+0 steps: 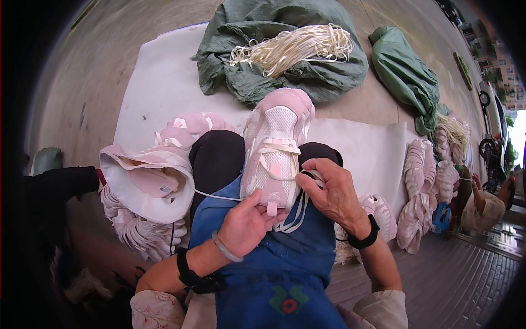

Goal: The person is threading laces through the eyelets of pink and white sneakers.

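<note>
A pink and white sneaker upper (282,118) rests across my knees, toe pointing away, with cream lace (279,147) threaded through its upper eyelets. My left hand (245,226) grips the near end of the upper, thumb on top beside a small pink pull tab (272,209). At the right side of the upper, my right hand (335,189) pinches the lace between thumb and forefinger; a small dark thing shows there, too hidden to name. Loose lace loops hang below, and one lace end runs left.
A green sack (235,82) with a bundle of cream laces (296,49) lies ahead on white sheeting (159,71). Stacked pink uppers stand left (137,230) and right (417,192). Another green sack (405,77) lies far right. A person's dark sleeve (66,186) shows at left.
</note>
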Demonstrator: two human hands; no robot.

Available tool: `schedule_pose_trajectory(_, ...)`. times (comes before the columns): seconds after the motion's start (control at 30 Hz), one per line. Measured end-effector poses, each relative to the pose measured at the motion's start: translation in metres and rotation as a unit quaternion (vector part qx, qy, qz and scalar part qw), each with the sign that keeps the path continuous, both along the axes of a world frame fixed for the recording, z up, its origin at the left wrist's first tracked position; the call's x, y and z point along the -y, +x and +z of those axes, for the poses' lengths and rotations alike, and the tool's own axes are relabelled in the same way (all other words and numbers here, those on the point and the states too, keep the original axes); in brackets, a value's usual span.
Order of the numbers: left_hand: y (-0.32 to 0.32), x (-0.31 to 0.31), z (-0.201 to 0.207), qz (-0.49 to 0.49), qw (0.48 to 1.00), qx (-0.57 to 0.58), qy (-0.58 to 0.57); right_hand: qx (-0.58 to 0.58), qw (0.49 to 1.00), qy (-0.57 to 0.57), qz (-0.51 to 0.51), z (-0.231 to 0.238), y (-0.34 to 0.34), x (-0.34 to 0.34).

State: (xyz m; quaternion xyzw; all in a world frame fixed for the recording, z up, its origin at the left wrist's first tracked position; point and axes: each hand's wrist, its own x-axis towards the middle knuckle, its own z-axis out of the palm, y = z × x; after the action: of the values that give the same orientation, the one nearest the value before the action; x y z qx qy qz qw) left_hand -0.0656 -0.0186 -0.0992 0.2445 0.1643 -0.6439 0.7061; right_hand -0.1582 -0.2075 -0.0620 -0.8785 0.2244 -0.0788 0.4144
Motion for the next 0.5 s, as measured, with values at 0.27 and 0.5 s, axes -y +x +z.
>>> schedule_pose_trajectory(0.27,0.002,0.0,0.001,0.001,1.0,0.004,-0.013,-0.006,0.997,-0.054,0.047,0.02,-0.011,-0.017)
schedule_pose_trajectory(0.5,0.003,0.0,0.001,-0.037,0.999,0.029,-0.018,-0.025,0.954,-0.218,0.204,0.022,-0.016,-0.021)
